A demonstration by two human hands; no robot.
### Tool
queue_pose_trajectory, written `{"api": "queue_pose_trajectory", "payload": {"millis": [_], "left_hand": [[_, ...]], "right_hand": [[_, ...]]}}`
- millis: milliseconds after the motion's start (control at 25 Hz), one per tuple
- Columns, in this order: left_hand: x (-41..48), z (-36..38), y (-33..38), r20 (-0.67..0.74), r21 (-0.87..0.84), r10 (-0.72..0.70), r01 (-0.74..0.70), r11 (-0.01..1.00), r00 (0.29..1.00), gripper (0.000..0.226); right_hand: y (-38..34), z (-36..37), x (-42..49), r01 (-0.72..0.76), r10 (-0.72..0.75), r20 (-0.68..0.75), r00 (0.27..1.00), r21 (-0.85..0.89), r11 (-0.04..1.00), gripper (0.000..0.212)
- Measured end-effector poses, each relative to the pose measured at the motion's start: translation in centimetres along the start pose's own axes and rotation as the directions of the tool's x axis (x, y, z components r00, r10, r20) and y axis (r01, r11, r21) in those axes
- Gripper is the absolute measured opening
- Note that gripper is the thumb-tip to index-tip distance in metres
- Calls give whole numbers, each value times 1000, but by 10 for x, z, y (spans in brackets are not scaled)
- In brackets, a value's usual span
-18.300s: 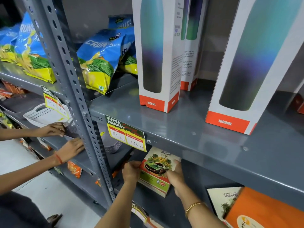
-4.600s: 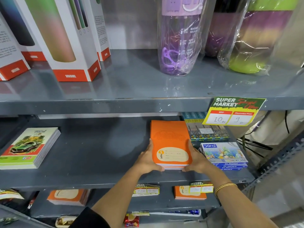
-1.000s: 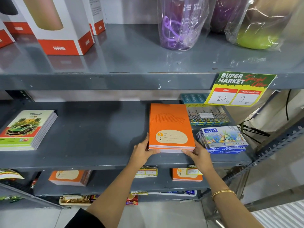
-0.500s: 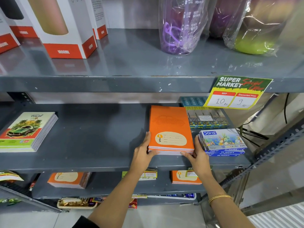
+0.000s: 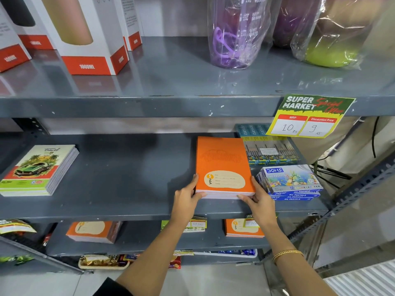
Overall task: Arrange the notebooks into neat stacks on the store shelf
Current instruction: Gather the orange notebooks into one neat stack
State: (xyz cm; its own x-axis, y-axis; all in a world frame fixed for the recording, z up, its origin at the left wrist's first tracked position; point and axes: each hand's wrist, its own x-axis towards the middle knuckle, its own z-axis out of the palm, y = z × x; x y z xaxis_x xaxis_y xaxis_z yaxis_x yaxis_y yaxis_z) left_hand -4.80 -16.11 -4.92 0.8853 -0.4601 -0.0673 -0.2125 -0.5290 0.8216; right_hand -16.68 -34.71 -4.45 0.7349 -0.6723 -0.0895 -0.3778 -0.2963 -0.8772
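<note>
The orange notebooks [image 5: 223, 167] now sit in one flat pile on the middle shelf [image 5: 119, 186], just beside the pastel boxes [image 5: 290, 180]; a moment ago the pile sat the same way, so only the hands have slid a little; the left hand [image 5: 186, 199] presses the pile's left front corner; the right hand [image 5: 259, 199] pinches the right front corner; the edges look lined up, so this pile seems nearly done; the car notebooks [image 5: 40, 169] rest well apart at the left.

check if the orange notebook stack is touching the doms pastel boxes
Apart: the head view shows a strip of grey shelf, with the right hand's fingers in it, between the orange notebook stack and the pastel boxes.
</note>
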Motion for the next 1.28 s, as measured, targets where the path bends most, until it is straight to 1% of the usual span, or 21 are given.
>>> {"api": "queue_pose_trajectory", "payload": {"millis": [160, 400, 480, 560, 600, 680, 760, 800, 880, 1080, 1280], "left_hand": [[-1, 3, -1, -14, 16, -24, 25, 1000, 1000, 65], [1, 6, 2, -33, 51, -47, 49, 997, 998, 65], [0, 5, -1, -20, -3, -40, 40, 999, 999, 71], [-1, 7, -7, 4, -78, -40, 40, 996, 999, 81], [-1, 8, -11, 10, -83, -45, 46, 995, 999, 83], [0, 11, -15, -11, -65, -44, 43, 997, 999, 74], [3, 13, -17, -50, -63, -9, 5, 998, 999, 54], [4, 12, -16, -59, -68, 6, -10, 998, 998, 47], [5, 9, -16, -52, -78, 13, -17, 997, 999, 42], [8, 10, -18, -41, 0, 13, -13, 1000, 999, 42], [8, 11, -16, -40, 15, -26, 27, 1000, 999, 42]], "right_hand": [[-1, -1, 3, 6, -6, -14, 1000, -28, 1000, 71], [-2, 1, 5, -10, 10, -33, 999, -10, 1000, 71], [-2, 1, 5, -18, 18, -18, 1000, -12, 1000, 76], [2, 4, 4, -24, 24, 2, 1000, -30, 999, 85], [4, 6, 3, -34, 33, -11, 999, -49, 998, 87], [4, 7, -1, -65, 59, -82, 995, -71, 995, 81], [6, 8, -4, -82, 65, -151, 986, -106, 991, 65], [6, 10, -5, -75, 53, -166, 985, -134, 988, 57], [9, 13, -6, -57, 25, -185, 982, -171, 984, 46], [11, 15, -6, -46, 18, -235, 972, -114, 992, 50], [11, 14, -5, -37, 8, -216, 976, -132, 991, 49]]}}
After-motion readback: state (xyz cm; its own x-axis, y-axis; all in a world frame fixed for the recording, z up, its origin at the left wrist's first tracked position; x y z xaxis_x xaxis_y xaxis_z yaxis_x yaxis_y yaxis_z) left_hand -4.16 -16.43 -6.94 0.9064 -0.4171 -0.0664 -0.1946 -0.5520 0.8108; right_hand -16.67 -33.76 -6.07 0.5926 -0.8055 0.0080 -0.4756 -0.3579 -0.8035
